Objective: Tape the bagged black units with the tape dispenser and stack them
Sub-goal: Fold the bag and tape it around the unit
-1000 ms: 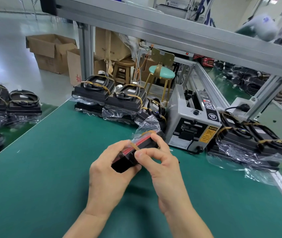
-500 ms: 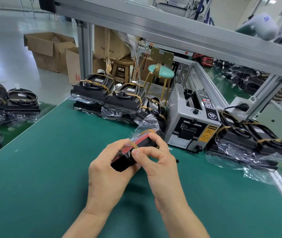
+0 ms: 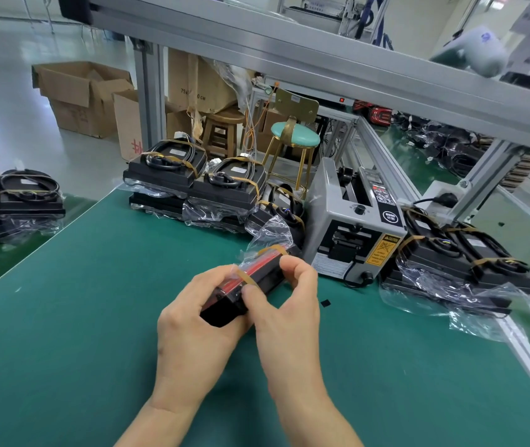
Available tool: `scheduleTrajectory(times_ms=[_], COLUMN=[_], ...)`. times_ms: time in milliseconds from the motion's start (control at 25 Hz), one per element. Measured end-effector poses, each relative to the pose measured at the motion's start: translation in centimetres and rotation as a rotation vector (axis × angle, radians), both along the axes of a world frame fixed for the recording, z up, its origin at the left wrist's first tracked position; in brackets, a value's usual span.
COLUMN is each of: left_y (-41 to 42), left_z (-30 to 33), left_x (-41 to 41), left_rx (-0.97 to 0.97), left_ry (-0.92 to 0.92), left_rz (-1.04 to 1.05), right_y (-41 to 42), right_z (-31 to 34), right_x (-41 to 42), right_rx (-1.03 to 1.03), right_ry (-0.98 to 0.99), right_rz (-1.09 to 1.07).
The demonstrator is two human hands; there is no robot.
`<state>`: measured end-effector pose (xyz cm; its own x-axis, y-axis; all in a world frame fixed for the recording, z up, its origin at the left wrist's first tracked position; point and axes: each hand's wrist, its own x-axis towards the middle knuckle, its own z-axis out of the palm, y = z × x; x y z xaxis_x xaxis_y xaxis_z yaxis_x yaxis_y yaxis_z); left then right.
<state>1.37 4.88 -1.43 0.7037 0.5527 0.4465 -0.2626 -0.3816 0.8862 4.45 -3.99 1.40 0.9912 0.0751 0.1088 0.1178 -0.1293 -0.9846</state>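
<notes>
"CAUTION" label (image 3: 381,250) on tape dispenser (image 3: 352,227)

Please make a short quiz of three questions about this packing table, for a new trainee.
1. True or false: both hands grip the bagged black unit.
2. The tape dispenser stands where? A) right of the held unit B) on the floor C) on the teal stool
3. What colour is the mat?

Key: 1 true: the left hand and right hand both hold it. 2 A. 3 green.
</notes>
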Motion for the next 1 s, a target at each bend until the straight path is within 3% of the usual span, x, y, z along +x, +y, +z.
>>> scheduleTrajectory(times_ms=[80,320,440,640,720,840,920,1000], left_y=[0.0,1.7,4.4,6.8,6.5,4.5,2.3,1.1], left_z=[-0.1,-0.1,-0.3,0.8,2.3,5.1,6.6,7.3], left_x=[-0.1,-0.6,-0.9,-1.6,-1.4,0.0,1.7,3.7], left_rx=[0.009,-0.038,-0.161,-0.163,0.136,0.822,1.065,1.142], left_ry=[-0.002,0.011,0.025,0.131,0.192,0.155,0.258,0.451], left_rz=[-0.006,-0.117,-0.2,-0.329,-0.212,-0.182,-0.353,-0.423], right_y=[0.5,-1.0,-4.5,-6.9,-6.9,-7.0,-6.9,-6.6], right_z=[-0.1,0.8,1.1,0.7,0.4,0.5,1.3,1.9], right_x=[-0.2,0.7,3.2,6.0,6.4,7.2,7.5,7.6], right_rx=[0.028,-0.264,-0.375,-0.312,-0.295,-0.323,-0.387,-0.458], right_ry=[0.018,-0.101,-0.155,0.045,0.06,0.032,0.033,0.026], right_rz=[0.012,0.151,0.177,0.432,0.468,0.549,0.646,0.709])
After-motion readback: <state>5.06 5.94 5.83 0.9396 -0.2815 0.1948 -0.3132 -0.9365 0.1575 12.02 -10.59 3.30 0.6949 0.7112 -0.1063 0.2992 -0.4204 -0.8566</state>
